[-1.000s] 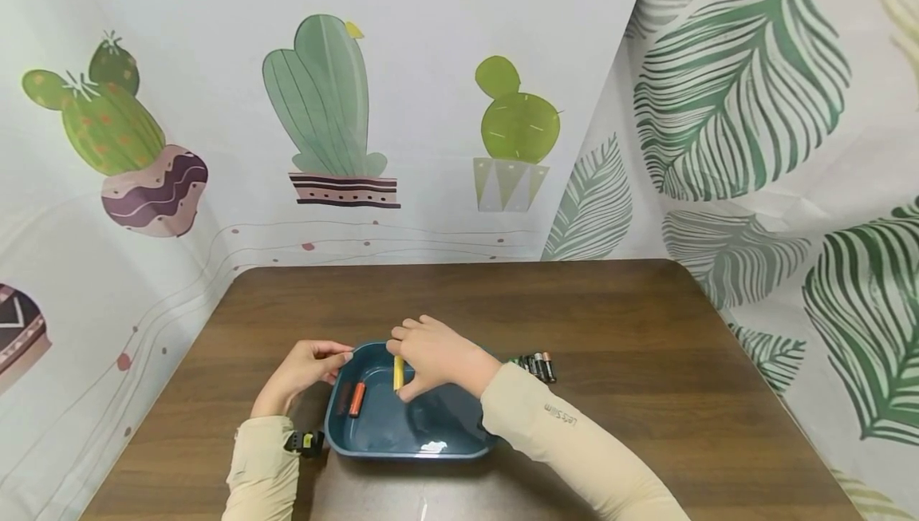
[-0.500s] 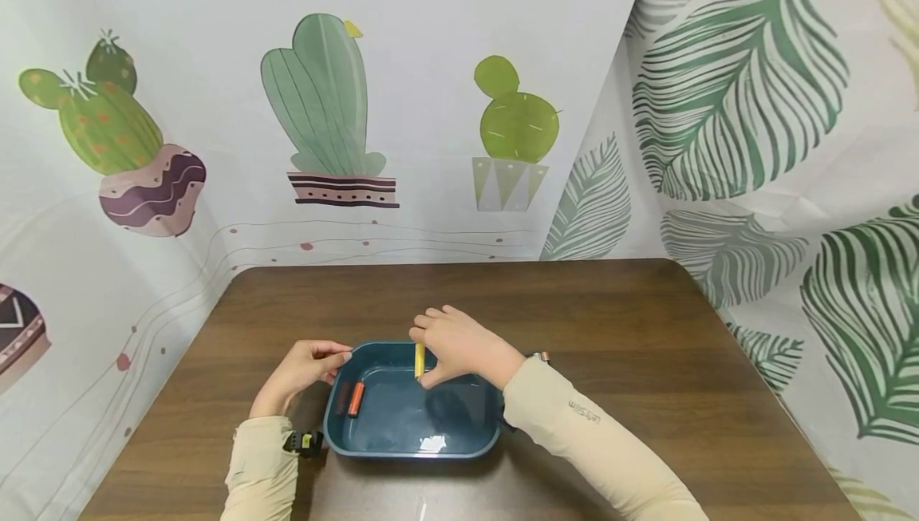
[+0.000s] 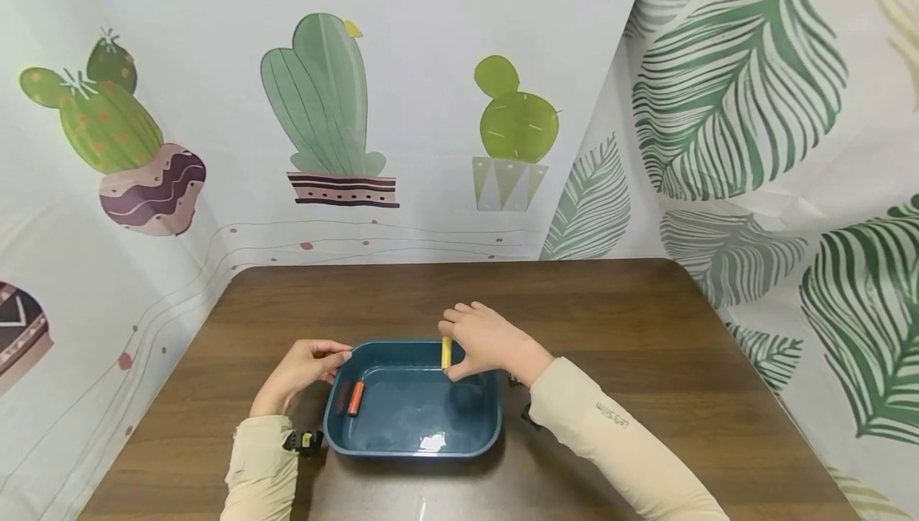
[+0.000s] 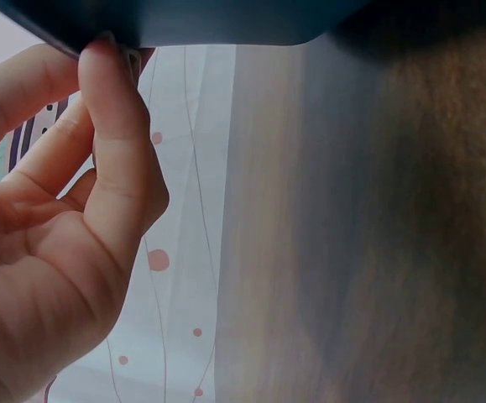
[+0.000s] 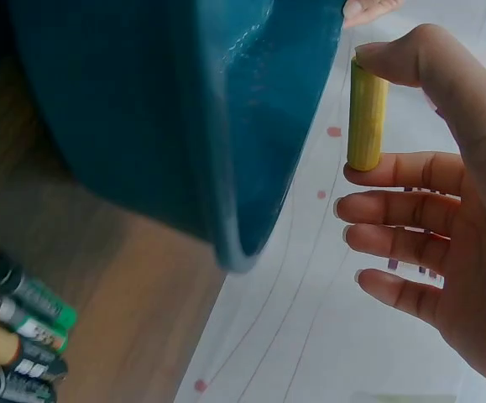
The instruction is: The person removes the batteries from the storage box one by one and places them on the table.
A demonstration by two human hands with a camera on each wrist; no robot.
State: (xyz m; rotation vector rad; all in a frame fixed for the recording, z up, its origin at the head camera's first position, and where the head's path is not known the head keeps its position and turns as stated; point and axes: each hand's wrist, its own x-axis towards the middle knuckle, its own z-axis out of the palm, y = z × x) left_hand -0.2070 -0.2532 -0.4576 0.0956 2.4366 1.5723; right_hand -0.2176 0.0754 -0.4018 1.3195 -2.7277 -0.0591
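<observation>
My right hand [image 3: 491, 341] pinches a yellow battery [image 3: 446, 353] by its two ends, thumb on one end and index finger on the other. The hand is above the back right part of a dark blue rectangular basin [image 3: 412, 455]. In the right wrist view the yellow battery [image 5: 366, 117] is apart from the basin wall, and the other fingers are stretched out. At the basin's back left corner, my left hand [image 3: 305, 369] holds the rim between thumb and fingers. An orange-red battery [image 3: 356, 399] lies inside the basin near its left wall.
Several dark batteries [image 5: 28, 298] lie side by side on the wooden table [image 3: 610, 313], right of the basin; my right sleeve mostly covers them in the head view. A printed cloth [image 3: 431, 106] hangs behind the table. Wrist cameras are strapped on both arms.
My right hand has moved right and slightly back with the yellow battery, from over the basin's middle toward its right side. My left hand and the orange-red battery stay in place.
</observation>
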